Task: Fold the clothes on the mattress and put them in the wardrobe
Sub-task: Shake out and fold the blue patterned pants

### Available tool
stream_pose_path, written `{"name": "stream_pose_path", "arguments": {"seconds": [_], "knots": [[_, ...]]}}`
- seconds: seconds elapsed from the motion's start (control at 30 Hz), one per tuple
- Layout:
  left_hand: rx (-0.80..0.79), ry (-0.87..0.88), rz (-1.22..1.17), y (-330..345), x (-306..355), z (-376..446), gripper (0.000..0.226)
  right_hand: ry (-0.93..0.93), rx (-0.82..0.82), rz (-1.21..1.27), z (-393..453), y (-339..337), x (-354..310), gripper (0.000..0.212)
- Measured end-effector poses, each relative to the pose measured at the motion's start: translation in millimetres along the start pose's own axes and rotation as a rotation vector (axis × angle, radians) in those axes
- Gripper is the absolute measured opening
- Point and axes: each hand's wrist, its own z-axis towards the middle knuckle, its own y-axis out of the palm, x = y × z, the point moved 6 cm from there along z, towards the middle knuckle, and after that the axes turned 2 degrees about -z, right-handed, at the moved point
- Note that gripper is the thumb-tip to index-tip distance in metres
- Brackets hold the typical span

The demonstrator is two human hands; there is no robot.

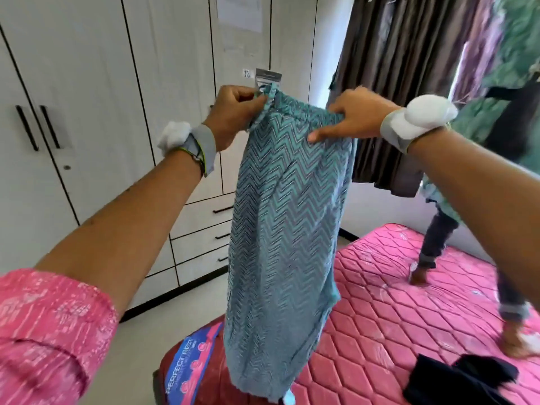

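Up high, my left hand point(233, 112) and right hand point(355, 118) each pinch the waistband of the teal zigzag trousers point(286, 229), hanging above the pink mattress point(394, 302).

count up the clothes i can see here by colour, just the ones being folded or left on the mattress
teal zigzag: 1, the trousers held up at the waistband by the left hand and right hand
dark: 1, the bundle lying on the pink mattress
total: 2
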Motion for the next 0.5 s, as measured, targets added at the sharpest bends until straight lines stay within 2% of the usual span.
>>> {"name": "stream_pose_path", "arguments": {"seconds": [0.07,0.13,0.23,0.33,0.43,0.5], "knots": [[-0.027,0.028,0.099,-7.0,3.5,2.5,0.016,-0.05,0.195,-0.059,9.9,-20.2,2.9,0.089],[0.026,0.115,0.124,-17.8,17.6,9.1,0.017,-0.081,0.32,-0.09,16.9,-33.2,-0.2,0.096],[0.115,0.276,0.218,-24.0,42.6,16.5,0.021,-0.056,0.359,-0.296,26.8,-45.3,-16.4,0.085],[0.026,0.285,0.263,-16.4,41.3,16.4,0.031,-0.014,0.374,-0.369,35.7,-52.9,-24.5,0.092],[0.008,0.222,0.099,-16.4,33.8,19.3,0.014,0.071,0.455,-0.262,38.1,-56.6,-13.2,0.08],[0.013,0.143,-0.056,-11.7,31.2,21.1,0.011,0.068,0.495,-0.255,35.5,-52.5,-20.5,0.083]]}}
